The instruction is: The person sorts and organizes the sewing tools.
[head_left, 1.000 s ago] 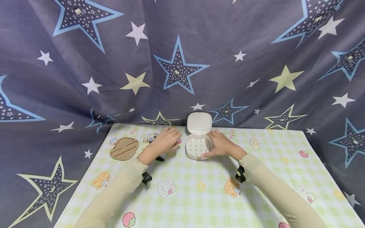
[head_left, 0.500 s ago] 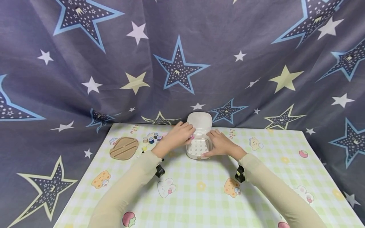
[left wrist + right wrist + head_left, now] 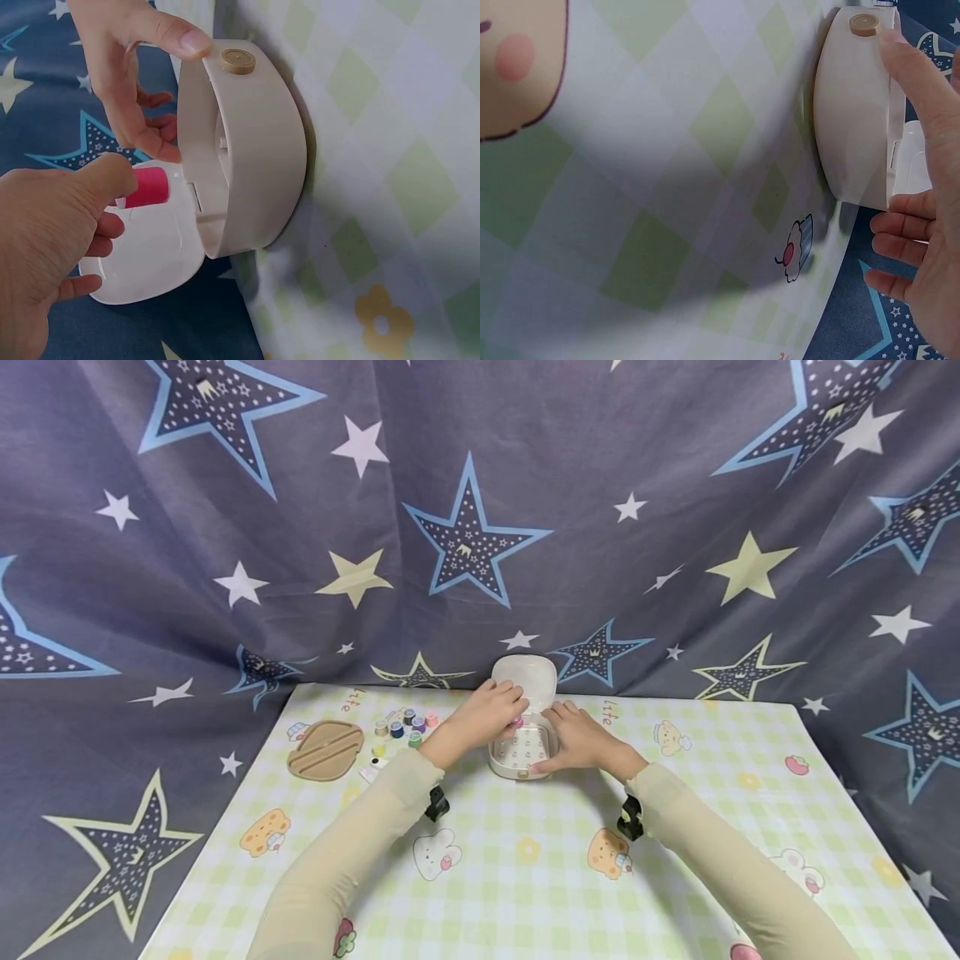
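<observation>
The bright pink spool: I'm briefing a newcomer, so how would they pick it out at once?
On the checked tablecloth, find the white box with its raised lid. The left hand, near that lid, holds the bright pink spool. Unlike the paler pink spool sitting among other spools, this one is deeper in colour and held above the table.
</observation>
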Demonstrator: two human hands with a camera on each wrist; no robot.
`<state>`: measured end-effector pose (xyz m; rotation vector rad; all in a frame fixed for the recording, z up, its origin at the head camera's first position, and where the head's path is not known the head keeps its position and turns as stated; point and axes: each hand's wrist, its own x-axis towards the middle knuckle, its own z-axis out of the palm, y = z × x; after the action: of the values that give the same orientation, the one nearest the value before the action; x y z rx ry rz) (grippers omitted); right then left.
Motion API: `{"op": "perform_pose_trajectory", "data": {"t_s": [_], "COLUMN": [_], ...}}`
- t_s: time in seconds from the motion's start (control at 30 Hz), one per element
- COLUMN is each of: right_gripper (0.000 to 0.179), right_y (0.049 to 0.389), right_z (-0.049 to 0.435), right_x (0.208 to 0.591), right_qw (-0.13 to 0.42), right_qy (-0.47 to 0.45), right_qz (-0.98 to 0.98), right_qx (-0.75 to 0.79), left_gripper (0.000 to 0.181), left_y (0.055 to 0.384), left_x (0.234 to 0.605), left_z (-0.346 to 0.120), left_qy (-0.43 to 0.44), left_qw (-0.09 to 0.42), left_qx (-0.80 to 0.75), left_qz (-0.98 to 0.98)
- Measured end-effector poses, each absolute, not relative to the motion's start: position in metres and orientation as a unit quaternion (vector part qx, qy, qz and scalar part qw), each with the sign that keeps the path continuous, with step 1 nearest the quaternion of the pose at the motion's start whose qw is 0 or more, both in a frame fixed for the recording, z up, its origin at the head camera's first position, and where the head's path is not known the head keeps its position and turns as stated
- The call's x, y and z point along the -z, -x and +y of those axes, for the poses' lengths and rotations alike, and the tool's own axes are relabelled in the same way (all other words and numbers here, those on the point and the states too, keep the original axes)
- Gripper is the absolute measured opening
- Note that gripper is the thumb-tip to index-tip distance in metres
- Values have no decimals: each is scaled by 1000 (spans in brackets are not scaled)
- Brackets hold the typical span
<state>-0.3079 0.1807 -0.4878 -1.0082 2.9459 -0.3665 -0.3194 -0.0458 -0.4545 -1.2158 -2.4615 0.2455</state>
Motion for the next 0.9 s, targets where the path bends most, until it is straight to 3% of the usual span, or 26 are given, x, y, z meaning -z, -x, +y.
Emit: {"op": "perform_pose_trajectory", "data": {"t_s": [0.9], "right_gripper": [103], "right_y": [305], "right_z": [180], "right_x": [487], "right_qw": [4], "right_qy": [328], "right_qz": [935], "right_qx": [136], "left_gripper": [41], "left_y": [321], "left_x": [465], "left_z": [-10], "left_qy": [444], "left_qw": [118], "left_qx": [-107], "left_qz": [-882]}}
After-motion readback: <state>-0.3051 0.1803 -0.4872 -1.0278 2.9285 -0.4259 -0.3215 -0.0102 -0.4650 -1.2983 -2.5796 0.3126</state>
